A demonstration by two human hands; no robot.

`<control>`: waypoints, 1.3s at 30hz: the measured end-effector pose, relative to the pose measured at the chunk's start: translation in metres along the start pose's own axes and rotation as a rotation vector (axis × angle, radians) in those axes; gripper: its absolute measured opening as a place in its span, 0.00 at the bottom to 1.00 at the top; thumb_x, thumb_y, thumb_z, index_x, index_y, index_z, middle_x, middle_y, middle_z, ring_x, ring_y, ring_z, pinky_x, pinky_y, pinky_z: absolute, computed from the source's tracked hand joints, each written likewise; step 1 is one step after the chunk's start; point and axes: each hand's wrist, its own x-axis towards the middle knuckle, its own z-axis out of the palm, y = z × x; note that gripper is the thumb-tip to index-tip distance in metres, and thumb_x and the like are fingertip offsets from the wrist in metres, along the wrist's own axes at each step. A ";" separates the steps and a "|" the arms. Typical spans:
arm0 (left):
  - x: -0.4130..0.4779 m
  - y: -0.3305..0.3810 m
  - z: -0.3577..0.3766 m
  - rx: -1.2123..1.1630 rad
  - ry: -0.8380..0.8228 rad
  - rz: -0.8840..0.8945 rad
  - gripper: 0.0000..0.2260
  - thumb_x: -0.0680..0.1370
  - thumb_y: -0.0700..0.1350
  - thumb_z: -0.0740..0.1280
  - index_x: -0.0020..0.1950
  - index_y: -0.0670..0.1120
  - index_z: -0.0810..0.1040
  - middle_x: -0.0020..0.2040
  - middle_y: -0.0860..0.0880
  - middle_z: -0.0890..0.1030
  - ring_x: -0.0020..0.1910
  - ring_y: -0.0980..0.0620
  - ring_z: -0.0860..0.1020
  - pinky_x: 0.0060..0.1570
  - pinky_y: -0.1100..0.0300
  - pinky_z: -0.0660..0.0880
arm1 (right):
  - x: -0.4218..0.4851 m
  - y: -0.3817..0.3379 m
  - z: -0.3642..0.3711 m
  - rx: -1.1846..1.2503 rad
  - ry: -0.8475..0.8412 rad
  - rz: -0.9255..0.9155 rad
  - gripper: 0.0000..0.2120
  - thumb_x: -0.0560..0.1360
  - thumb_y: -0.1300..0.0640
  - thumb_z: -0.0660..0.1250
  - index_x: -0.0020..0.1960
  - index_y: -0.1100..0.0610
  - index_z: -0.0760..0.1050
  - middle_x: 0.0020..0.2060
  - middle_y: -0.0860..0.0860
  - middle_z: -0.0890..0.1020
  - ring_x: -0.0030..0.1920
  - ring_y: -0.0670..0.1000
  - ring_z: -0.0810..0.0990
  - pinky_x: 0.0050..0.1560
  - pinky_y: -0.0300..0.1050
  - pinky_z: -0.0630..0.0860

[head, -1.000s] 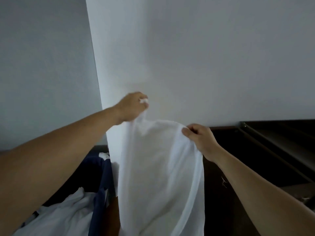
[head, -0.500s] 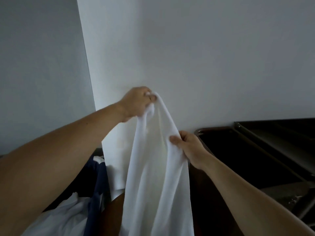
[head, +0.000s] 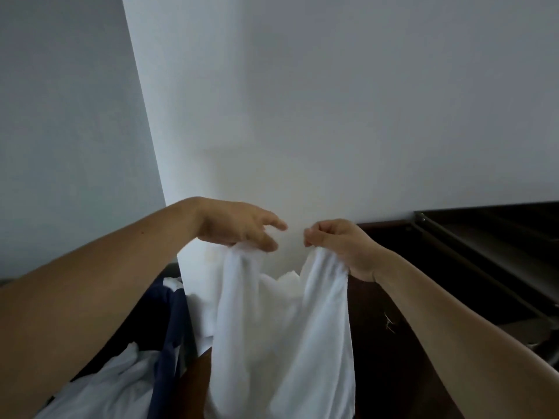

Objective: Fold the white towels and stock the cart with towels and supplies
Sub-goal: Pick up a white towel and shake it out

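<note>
Head view, looking forward and slightly down at a pale wall (head: 302, 116). Two bare forearms reach in from the lower corners and meet at the centre, holding up a white towel (head: 281, 328).

The left hand (head: 239, 225) sits just above the towel's upper left corner. A bunch of cloth is gathered under its palm and pinched there, while the forefinger points out towards the other hand (motion blur hides exactly which fingers do the pinching). The right hand (head: 338, 243) sits just above the towel's upper right corner, its fingers curled tight, nipping the top edge.

The towel hangs straight down beneath both hands in long loose folds, with its top edge sagging in the gap between them. Holding it high by the two corners seems meant to let its weight pull it flat, so the edges can be found and matched for a first fold.

Left of the towel, low down, lie dark blue fabric (head: 169, 328) and more white linen (head: 99, 388). Right of the towel stands a dark wooden unit (head: 453, 267).
</note>
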 end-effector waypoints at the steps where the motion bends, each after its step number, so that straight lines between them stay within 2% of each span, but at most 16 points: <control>1: 0.002 0.004 0.004 -0.059 -0.026 0.045 0.23 0.80 0.44 0.68 0.74 0.54 0.69 0.69 0.55 0.74 0.62 0.60 0.76 0.51 0.67 0.77 | 0.004 -0.008 0.006 -0.038 0.010 -0.020 0.14 0.78 0.50 0.69 0.34 0.50 0.80 0.31 0.41 0.79 0.36 0.41 0.77 0.47 0.43 0.70; 3: 0.008 0.008 0.013 -0.159 -0.102 0.095 0.20 0.80 0.41 0.67 0.72 0.50 0.71 0.67 0.53 0.78 0.60 0.58 0.79 0.50 0.68 0.77 | 0.010 -0.021 0.014 -0.016 0.062 -0.054 0.15 0.77 0.47 0.70 0.34 0.50 0.80 0.32 0.47 0.78 0.37 0.48 0.76 0.45 0.49 0.73; 5: 0.014 0.007 0.021 -0.232 -0.146 0.100 0.16 0.81 0.39 0.66 0.69 0.43 0.74 0.63 0.46 0.81 0.59 0.50 0.81 0.55 0.61 0.78 | 0.015 -0.029 0.016 0.003 0.118 -0.105 0.15 0.76 0.45 0.71 0.35 0.52 0.77 0.33 0.51 0.76 0.37 0.52 0.74 0.44 0.51 0.74; 8: 0.018 0.003 0.027 -0.285 -0.084 0.140 0.13 0.81 0.42 0.66 0.65 0.40 0.77 0.59 0.45 0.83 0.58 0.47 0.82 0.58 0.56 0.78 | 0.017 -0.030 0.012 -0.059 0.158 -0.149 0.16 0.72 0.43 0.74 0.36 0.53 0.76 0.32 0.49 0.75 0.37 0.51 0.74 0.43 0.50 0.73; 12: 0.009 0.014 0.006 -0.229 0.125 0.220 0.05 0.82 0.43 0.65 0.52 0.42 0.79 0.42 0.52 0.83 0.39 0.57 0.82 0.38 0.65 0.77 | 0.011 -0.009 0.000 -0.076 0.120 -0.078 0.18 0.62 0.45 0.81 0.42 0.54 0.79 0.37 0.50 0.83 0.40 0.52 0.82 0.48 0.53 0.80; 15: 0.002 0.021 -0.019 -0.273 0.257 0.245 0.05 0.81 0.42 0.66 0.52 0.41 0.79 0.44 0.45 0.83 0.41 0.51 0.82 0.40 0.59 0.80 | 0.001 0.013 -0.006 -0.035 0.071 0.015 0.25 0.63 0.47 0.81 0.50 0.62 0.80 0.46 0.59 0.86 0.48 0.62 0.85 0.55 0.62 0.81; 17: -0.004 0.018 -0.036 -0.295 0.344 0.224 0.08 0.81 0.42 0.66 0.56 0.39 0.80 0.50 0.41 0.84 0.46 0.48 0.83 0.46 0.57 0.82 | -0.005 0.026 -0.016 0.018 0.088 0.057 0.27 0.62 0.47 0.81 0.49 0.65 0.79 0.47 0.62 0.85 0.49 0.66 0.83 0.54 0.62 0.81; 18: -0.006 0.012 -0.043 -0.291 0.387 0.194 0.09 0.81 0.42 0.66 0.57 0.39 0.80 0.53 0.40 0.84 0.47 0.47 0.83 0.48 0.56 0.82 | -0.009 0.031 -0.022 0.036 0.082 0.078 0.23 0.63 0.49 0.81 0.46 0.64 0.79 0.44 0.60 0.85 0.46 0.65 0.83 0.51 0.58 0.82; 21: -0.006 -0.013 -0.052 -0.195 0.486 0.059 0.09 0.81 0.42 0.67 0.57 0.38 0.80 0.56 0.37 0.82 0.47 0.45 0.81 0.50 0.52 0.80 | -0.022 0.040 -0.038 0.088 0.035 0.157 0.11 0.71 0.52 0.73 0.38 0.59 0.76 0.33 0.51 0.81 0.35 0.50 0.80 0.36 0.40 0.76; 23: 0.001 -0.028 -0.041 -0.031 0.526 -0.037 0.08 0.80 0.42 0.67 0.56 0.38 0.79 0.55 0.35 0.81 0.45 0.44 0.79 0.46 0.52 0.76 | -0.025 0.040 -0.041 0.101 0.060 0.169 0.10 0.76 0.57 0.70 0.37 0.59 0.75 0.31 0.50 0.80 0.32 0.48 0.78 0.32 0.37 0.74; 26: 0.001 -0.026 -0.008 0.133 0.298 -0.115 0.14 0.80 0.45 0.68 0.66 0.47 0.75 0.56 0.45 0.80 0.46 0.49 0.80 0.43 0.57 0.78 | -0.020 0.021 -0.033 0.011 0.074 0.066 0.11 0.76 0.61 0.71 0.35 0.56 0.79 0.32 0.51 0.81 0.34 0.50 0.79 0.36 0.41 0.76; 28: -0.003 -0.011 0.011 0.013 0.071 -0.042 0.24 0.80 0.44 0.69 0.73 0.60 0.65 0.58 0.49 0.81 0.50 0.50 0.83 0.50 0.56 0.81 | -0.014 0.002 -0.022 -0.148 0.048 -0.013 0.07 0.76 0.59 0.72 0.38 0.54 0.81 0.33 0.49 0.82 0.36 0.49 0.80 0.39 0.43 0.77; 30: -0.003 0.003 0.024 -0.056 0.001 0.043 0.27 0.80 0.44 0.68 0.73 0.64 0.61 0.56 0.51 0.82 0.46 0.56 0.84 0.45 0.62 0.80 | -0.009 -0.015 -0.009 -0.253 0.010 -0.080 0.05 0.74 0.57 0.74 0.40 0.51 0.82 0.34 0.47 0.83 0.37 0.47 0.81 0.41 0.43 0.78; 34: 0.003 0.010 0.029 -0.086 0.084 0.150 0.06 0.81 0.43 0.67 0.57 0.47 0.79 0.43 0.54 0.82 0.37 0.60 0.80 0.33 0.70 0.72 | -0.003 -0.025 0.001 -0.274 0.055 -0.141 0.04 0.72 0.54 0.76 0.40 0.51 0.83 0.36 0.49 0.84 0.39 0.47 0.82 0.46 0.47 0.80; 37: 0.003 0.009 0.019 -0.074 0.230 0.190 0.05 0.81 0.45 0.67 0.52 0.44 0.80 0.41 0.52 0.80 0.35 0.59 0.77 0.33 0.67 0.72 | -0.005 -0.013 -0.006 -0.206 0.060 -0.074 0.05 0.72 0.54 0.77 0.42 0.54 0.83 0.36 0.49 0.84 0.38 0.48 0.81 0.43 0.49 0.79; 39: -0.001 0.011 0.005 -0.142 0.310 0.221 0.05 0.81 0.43 0.67 0.51 0.43 0.80 0.39 0.51 0.81 0.35 0.58 0.79 0.33 0.65 0.74 | -0.012 0.004 -0.013 -0.121 0.021 0.005 0.06 0.74 0.56 0.74 0.39 0.54 0.81 0.34 0.49 0.83 0.36 0.48 0.80 0.39 0.43 0.77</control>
